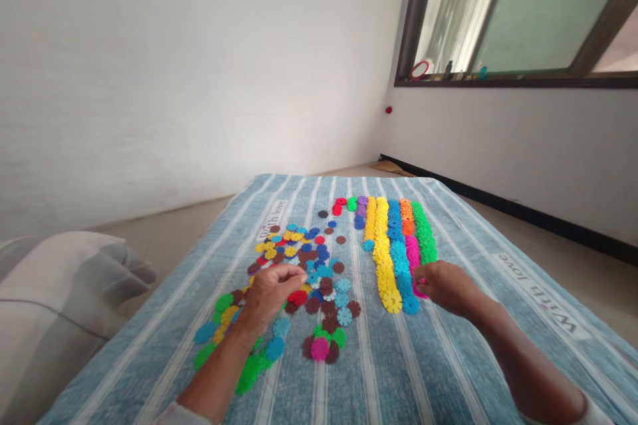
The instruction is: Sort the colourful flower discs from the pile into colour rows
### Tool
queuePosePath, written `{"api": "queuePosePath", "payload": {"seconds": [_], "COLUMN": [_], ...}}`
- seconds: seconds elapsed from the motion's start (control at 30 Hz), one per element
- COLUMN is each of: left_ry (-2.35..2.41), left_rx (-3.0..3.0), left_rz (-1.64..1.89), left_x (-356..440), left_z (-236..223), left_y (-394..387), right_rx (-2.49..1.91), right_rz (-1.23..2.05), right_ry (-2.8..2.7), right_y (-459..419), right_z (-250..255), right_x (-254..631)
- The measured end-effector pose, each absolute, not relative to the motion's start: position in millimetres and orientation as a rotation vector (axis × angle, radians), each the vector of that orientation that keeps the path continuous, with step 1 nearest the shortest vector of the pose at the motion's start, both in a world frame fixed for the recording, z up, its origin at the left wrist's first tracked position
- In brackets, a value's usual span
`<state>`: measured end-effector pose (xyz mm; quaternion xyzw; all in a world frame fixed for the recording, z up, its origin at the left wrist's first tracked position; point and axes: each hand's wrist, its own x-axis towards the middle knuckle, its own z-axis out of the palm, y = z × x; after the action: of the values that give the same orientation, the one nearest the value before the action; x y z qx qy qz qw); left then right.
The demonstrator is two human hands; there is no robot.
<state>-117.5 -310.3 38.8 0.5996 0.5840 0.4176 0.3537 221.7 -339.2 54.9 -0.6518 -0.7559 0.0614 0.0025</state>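
Coloured discs lie strewn and in rows, one hand at each

Read your view as a clock face. The pale wall (199, 80) takes up most of it. The worktop (448, 372), under a blue-and-white striped cloth (294, 405), spreads across six o'clock. At two o'clock is the dark-framed window (543, 6); at eight, pale bunched fabric (54, 319) sits beside the worktop.

The loose discs (326, 284) lie between six and seven o'clock, brown, blue, yellow, red and green, many overlapping. The disc rows (385, 259) run away from you at four o'clock: from the left, short red, green and purple, then two yellows, blue, orange meeting magenta, and green.

Your left hand (272, 287), at seven o'clock, is over the loose discs, thumb and fingertips in a narrow pinch; your right hand (443, 282), at four, is at the magenta row's near end, fingers curled in narrow. I cannot tell whether either holds a disc.

At six o'clock, a magenta disc (319, 348) lies over brown and green ones, and a black disc (323, 214) lies apart, farther from you.
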Motion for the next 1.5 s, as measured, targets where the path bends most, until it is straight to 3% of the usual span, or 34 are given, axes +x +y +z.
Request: {"api": "queuePosePath", "payload": {"seconds": [0.5,0.6,0.73,0.83,1.5], "left_ry": [1.532,1.595,1.651,1.648,1.639], "left_rx": [1.360,1.341,1.306,1.269,1.276], "left_rz": [1.266,1.329,1.378,1.392,1.427], "left_x": [-145,-155,-166,-172,-174], "left_z": [43,42,34,29,9], "left_y": [-307,-303,-298,-296,-296], "right_rx": [-2.118,-1.947,-1.303,-1.061,-0.977], "right_rz": [0.093,0.130,0.311,0.404,0.143], "right_ry": [-2.383,-2.373,-2.545,-2.609,-2.484], "right_y": [-337,-343,-364,-378,-383], "right_z": [34,33,35,33,-20], "right_x": [232,205,142,102,74]}}
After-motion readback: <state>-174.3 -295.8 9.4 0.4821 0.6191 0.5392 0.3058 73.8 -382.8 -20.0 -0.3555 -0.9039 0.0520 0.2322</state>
